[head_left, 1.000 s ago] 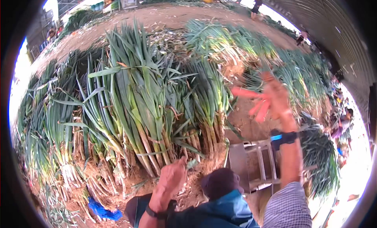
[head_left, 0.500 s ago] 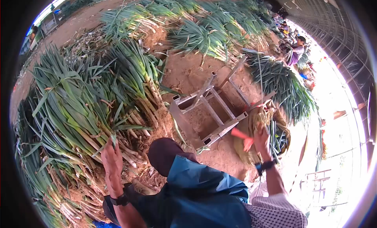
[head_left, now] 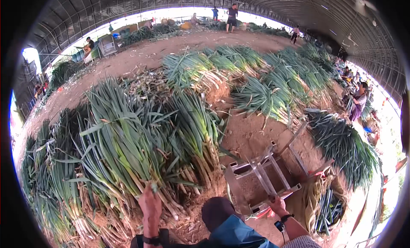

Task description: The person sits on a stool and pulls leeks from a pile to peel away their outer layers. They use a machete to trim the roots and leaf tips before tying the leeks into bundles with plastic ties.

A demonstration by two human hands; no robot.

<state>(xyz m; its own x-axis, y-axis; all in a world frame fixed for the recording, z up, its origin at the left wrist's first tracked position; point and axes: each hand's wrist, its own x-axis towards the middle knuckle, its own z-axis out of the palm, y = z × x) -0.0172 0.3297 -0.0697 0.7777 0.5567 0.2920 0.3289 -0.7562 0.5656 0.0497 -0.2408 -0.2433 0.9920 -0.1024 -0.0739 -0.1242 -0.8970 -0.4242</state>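
My left hand [head_left: 150, 202] is closed at the lower end of a big bunch of leeks [head_left: 124, 137], and a bit of green leek leaf shows at its fingertips. The bunch lies on a long pile with its pale stalks and roots toward me. My right hand [head_left: 278, 206] is by the near rail of a metal frame [head_left: 265, 175], fingers curled; what they hold, if anything, I cannot make out. A red strip [head_left: 267, 213] shows beneath that hand. To its right stands a brown sack [head_left: 302, 203] with green leaves inside.
More leek heaps [head_left: 267, 96] lie behind the metal frame, and another heap [head_left: 341, 145] is on the right. A person [head_left: 360, 100] sits beyond it. Other people [head_left: 232, 18] are farther back on the dirt floor [head_left: 141, 51]. A dark cap [head_left: 217, 214] shows just below the frame.
The view has tipped up and shifted left, so more of the shed shows. My right hand has moved from the sack's rim to the metal frame's near rail. My left hand stays at the leek bunch.
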